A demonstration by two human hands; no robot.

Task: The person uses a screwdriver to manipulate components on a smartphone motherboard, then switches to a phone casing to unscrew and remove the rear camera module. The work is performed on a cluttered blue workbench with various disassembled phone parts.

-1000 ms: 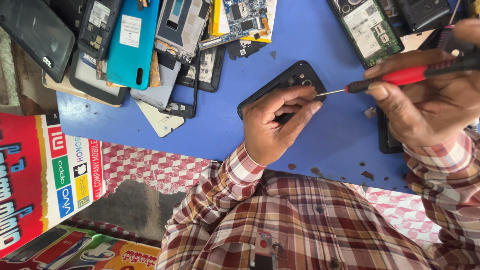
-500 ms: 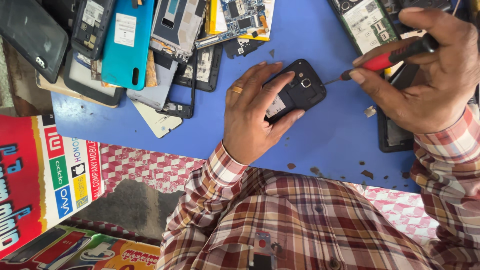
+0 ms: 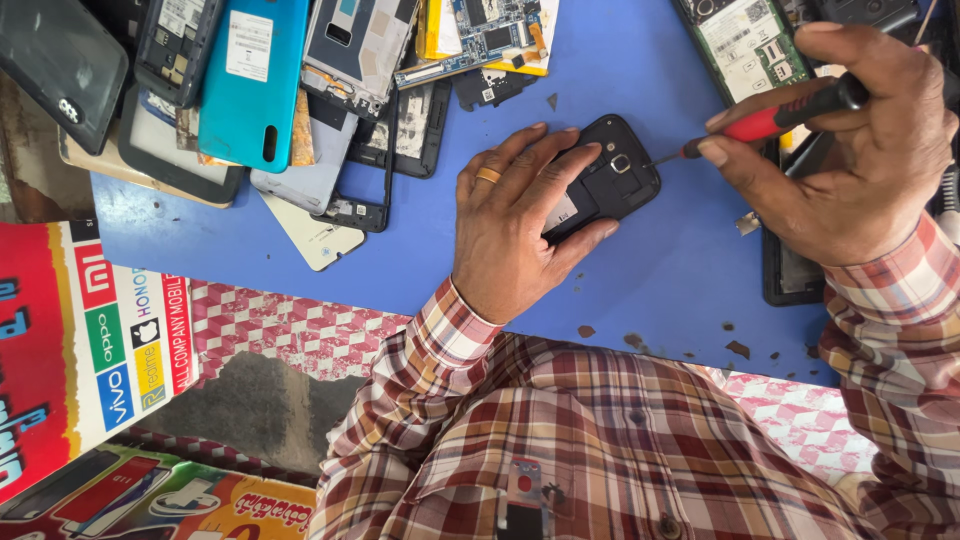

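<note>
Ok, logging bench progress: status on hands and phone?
Left hand pins small black opened phone flat on blue table. Right hand holds red-handled screwdriver, tip at phone's edge. Nothing between them.

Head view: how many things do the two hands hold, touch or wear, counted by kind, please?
Screwdriver, red handle, gripped in the right hand: 1
Black phone, back open, held down by the left hand: 1
Gold ring, on a left finger: 1
Total: 3
</note>
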